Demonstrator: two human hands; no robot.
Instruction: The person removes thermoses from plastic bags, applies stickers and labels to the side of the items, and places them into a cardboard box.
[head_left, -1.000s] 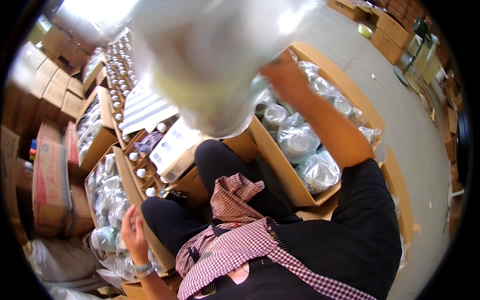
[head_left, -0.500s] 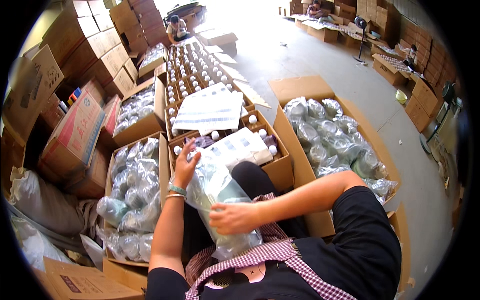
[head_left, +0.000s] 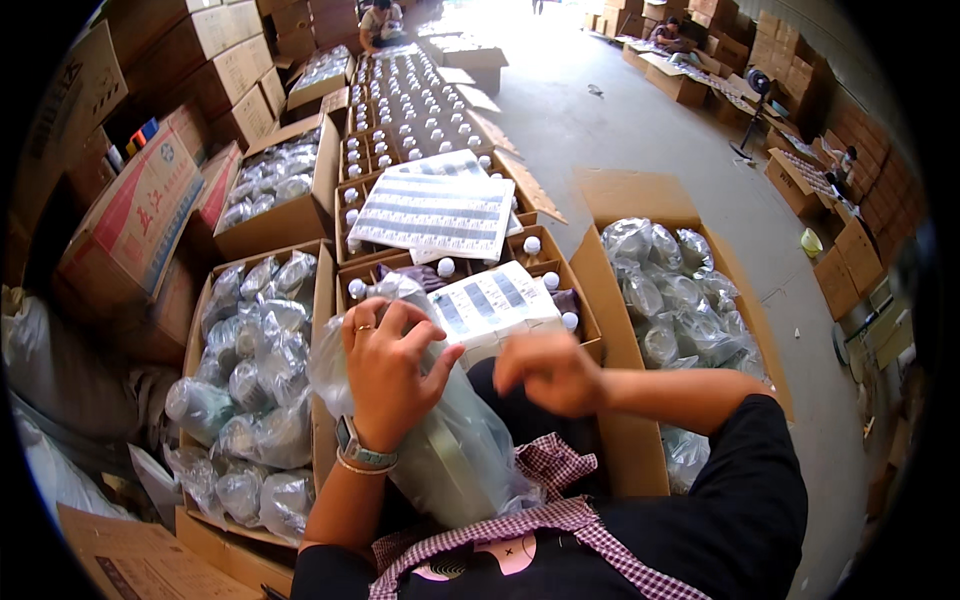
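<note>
Plastic bag [head_left: 450, 450] of packed stuff sits on the person's lap now, leaning up toward the box of white-capped bottles [head_left: 455, 275], with the open carton of bagged items [head_left: 255, 380] off to its left. Left hand [head_left: 385, 375] has shifted from pinching the bag's top to lying over its upper end, fingers curled and pressing on the plastic. Right hand [head_left: 550, 372] has let go and hovers just right of it, loosely curled and holding nothing, with the other carton of bags [head_left: 670, 300] further right.
</note>
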